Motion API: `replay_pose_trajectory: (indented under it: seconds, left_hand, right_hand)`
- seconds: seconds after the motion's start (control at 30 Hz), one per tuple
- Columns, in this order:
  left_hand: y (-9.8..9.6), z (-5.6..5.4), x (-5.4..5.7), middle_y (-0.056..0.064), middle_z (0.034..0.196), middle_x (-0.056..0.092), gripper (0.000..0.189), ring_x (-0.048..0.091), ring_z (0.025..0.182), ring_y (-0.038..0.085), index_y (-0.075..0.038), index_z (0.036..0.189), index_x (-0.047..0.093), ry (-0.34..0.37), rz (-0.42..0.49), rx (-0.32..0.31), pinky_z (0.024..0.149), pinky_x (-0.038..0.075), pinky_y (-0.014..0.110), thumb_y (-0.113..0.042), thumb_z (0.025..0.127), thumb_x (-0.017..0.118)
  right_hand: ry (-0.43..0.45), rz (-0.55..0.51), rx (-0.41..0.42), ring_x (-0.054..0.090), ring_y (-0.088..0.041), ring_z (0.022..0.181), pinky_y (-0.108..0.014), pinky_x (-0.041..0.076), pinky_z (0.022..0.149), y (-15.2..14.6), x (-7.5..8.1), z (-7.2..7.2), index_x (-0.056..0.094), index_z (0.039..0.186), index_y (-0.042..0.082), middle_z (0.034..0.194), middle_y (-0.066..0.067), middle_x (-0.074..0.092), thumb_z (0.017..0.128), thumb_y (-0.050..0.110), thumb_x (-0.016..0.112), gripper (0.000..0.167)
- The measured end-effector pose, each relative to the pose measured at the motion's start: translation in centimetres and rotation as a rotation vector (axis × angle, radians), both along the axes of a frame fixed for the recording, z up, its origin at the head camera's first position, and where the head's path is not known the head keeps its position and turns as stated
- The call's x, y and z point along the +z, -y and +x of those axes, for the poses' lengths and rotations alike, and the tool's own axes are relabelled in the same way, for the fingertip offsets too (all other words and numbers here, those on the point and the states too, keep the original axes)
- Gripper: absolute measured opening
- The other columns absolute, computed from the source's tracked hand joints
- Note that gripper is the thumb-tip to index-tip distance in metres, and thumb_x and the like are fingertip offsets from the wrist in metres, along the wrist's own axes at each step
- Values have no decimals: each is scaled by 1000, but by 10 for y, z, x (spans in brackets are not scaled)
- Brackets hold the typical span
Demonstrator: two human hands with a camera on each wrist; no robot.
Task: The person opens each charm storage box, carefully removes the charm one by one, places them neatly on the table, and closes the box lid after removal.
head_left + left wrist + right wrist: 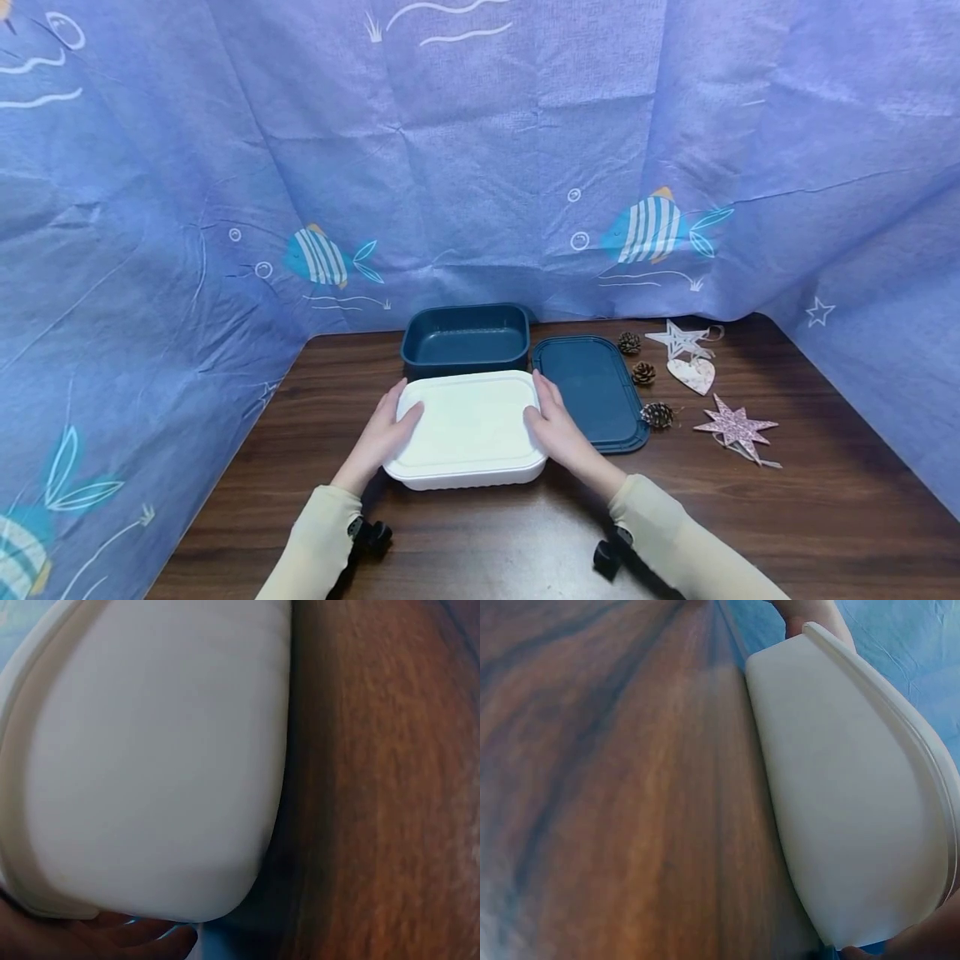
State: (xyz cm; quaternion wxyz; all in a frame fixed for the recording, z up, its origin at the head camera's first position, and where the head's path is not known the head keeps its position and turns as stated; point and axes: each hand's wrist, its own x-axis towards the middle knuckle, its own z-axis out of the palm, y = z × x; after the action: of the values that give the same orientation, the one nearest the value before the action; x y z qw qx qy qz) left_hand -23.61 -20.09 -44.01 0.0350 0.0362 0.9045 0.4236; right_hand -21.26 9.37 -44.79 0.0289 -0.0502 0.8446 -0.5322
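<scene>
A white rectangular food container [471,425] with a flat white lid sits close over the table in front of the person. My left hand [384,432] grips its left end, thumb over the lid's edge. At the opposite end, my right hand [561,427] holds it the same way. In the left wrist view, the container's pale side [157,757] fills much of the picture, with the left fingers [150,945] under its end. The right wrist view shows the other side of the container [847,795] along the tabletop. Undersides of both hands are partly hidden.
Behind the container stands an open dark blue box [467,346]. Its right neighbour is a flat dark blue lid [588,392]. Several pinecones [643,373], a white star [678,340], a heart ornament [692,375] and a pink glitter star [737,427] lie farther right.
</scene>
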Motion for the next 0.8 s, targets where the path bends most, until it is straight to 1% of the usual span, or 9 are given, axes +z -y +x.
replay_pose_trajectory:
  seconds: [0.1, 0.17, 0.27, 0.4, 0.5, 0.57, 0.63, 0.7, 0.8]
  left_hand:
    - [0, 0, -1, 28, 161, 24, 73, 20, 149, 45, -2, 159, 23, -21, -55, -11, 118, 18, 60, -40, 104, 51]
    - [1, 0, -1, 28, 160, 25, 73, 21, 148, 45, 0, 159, 23, -29, -65, -20, 117, 20, 60, -40, 104, 52]
    - [4, -1, 1, 28, 158, 30, 72, 27, 146, 44, 1, 157, 27, -18, -67, -25, 117, 24, 58, -40, 103, 54]
    - [12, 0, 6, 27, 151, 41, 67, 42, 137, 41, -3, 151, 34, 48, -56, -1, 112, 33, 57, -40, 100, 59]
    - [19, 2, 10, 24, 139, 52, 61, 54, 120, 35, -5, 143, 38, 97, -46, -8, 101, 43, 49, -38, 97, 63]
    - [23, 2, 12, 22, 129, 57, 56, 56, 109, 31, -6, 138, 40, 114, -32, -32, 93, 45, 41, -36, 97, 65]
    - [27, 3, 14, 17, 123, 59, 53, 56, 103, 27, -7, 135, 43, 127, -23, -67, 87, 44, 36, -35, 96, 67]
    - [30, 4, 15, 14, 121, 59, 51, 55, 102, 25, -8, 134, 45, 138, -15, -97, 86, 43, 34, -34, 96, 67]
    - [34, 4, 16, 11, 121, 59, 50, 55, 103, 23, -8, 134, 48, 151, -12, -138, 86, 43, 34, -35, 96, 68]
  right_hand:
    - [17, 3, 2, 13, -42, 151, -60, 14, 118, 1, -1, 1, 10, 162, 4, 165, -22, 11, 105, 19, 45, 68]
    - [33, -3, 0, 14, -42, 150, -61, 14, 118, 1, -2, 2, 10, 162, 5, 165, -21, 11, 106, 21, 46, 69]
    - [48, -6, 1, 16, -42, 150, -61, 16, 118, 4, -2, 4, 10, 162, 7, 165, -19, 12, 106, 23, 47, 69]
    - [42, -9, 12, 20, -40, 149, -60, 20, 117, 9, -2, 7, 14, 162, 7, 162, -19, 17, 105, 22, 49, 68]
    - [39, -8, 8, 24, -38, 148, -58, 22, 117, 12, -2, 11, 19, 160, 6, 159, -19, 22, 104, 20, 49, 66]
    - [37, -12, 0, 26, -38, 147, -58, 23, 117, 13, -2, 14, 21, 159, 5, 156, -21, 26, 102, 19, 50, 65]
    - [41, -20, -2, 27, -38, 146, -58, 23, 117, 15, -2, 17, 22, 158, 4, 155, -22, 27, 102, 17, 50, 64]
    - [50, -32, -2, 26, -38, 147, -58, 22, 117, 15, -2, 20, 22, 157, 4, 156, -23, 26, 101, 16, 49, 64]
    - [62, -46, 2, 22, -38, 148, -59, 19, 118, 16, -3, 24, 21, 158, 5, 159, -22, 23, 102, 16, 49, 63]
